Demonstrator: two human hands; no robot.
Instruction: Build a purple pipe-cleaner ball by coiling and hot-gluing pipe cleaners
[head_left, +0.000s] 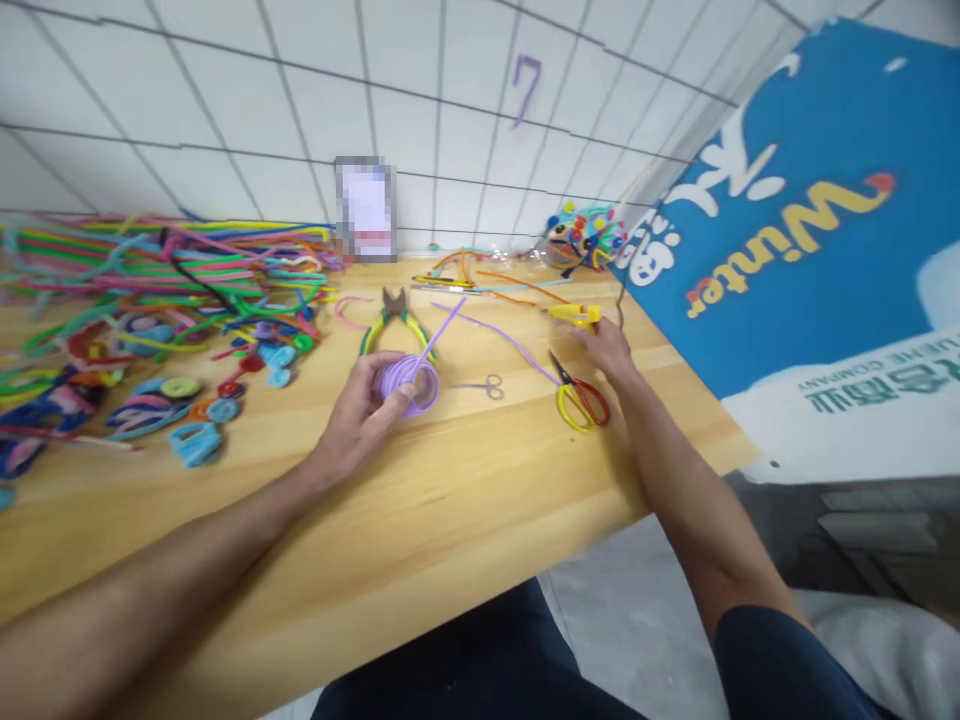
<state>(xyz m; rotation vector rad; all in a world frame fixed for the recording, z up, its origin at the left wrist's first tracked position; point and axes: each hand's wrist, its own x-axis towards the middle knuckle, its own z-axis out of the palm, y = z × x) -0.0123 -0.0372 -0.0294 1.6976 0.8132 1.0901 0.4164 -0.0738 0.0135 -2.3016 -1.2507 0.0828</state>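
Observation:
My left hand (pixel 364 408) is closed on a round coil of purple pipe cleaner (pixel 391 378), its thumb pressed on the near side. One straight end of the coil sticks up and to the right. Farther right, my right hand (pixel 611 350) has its fingers around the grip of a yellow hot glue gun (pixel 576 314), whose nozzle points left. Pliers (pixel 388 318) with green and yellow handles lie just behind the coil, which partly covers them. Between my hands are small metal scissors (pixel 484 386), a loose purple pipe cleaner (pixel 506 338) and red-and-yellow-handled scissors (pixel 576 398).
Bundles of coloured pipe cleaners (pixel 135 265) and finished twisted pieces (pixel 154 400) crowd the table's left side. A blurred-out phone (pixel 367 210) leans on the tiled wall. Orange pipe cleaners (pixel 502 290) and a colourful decorated piece (pixel 585 238) lie at the back. A blue banner (pixel 825 220) borders the right.

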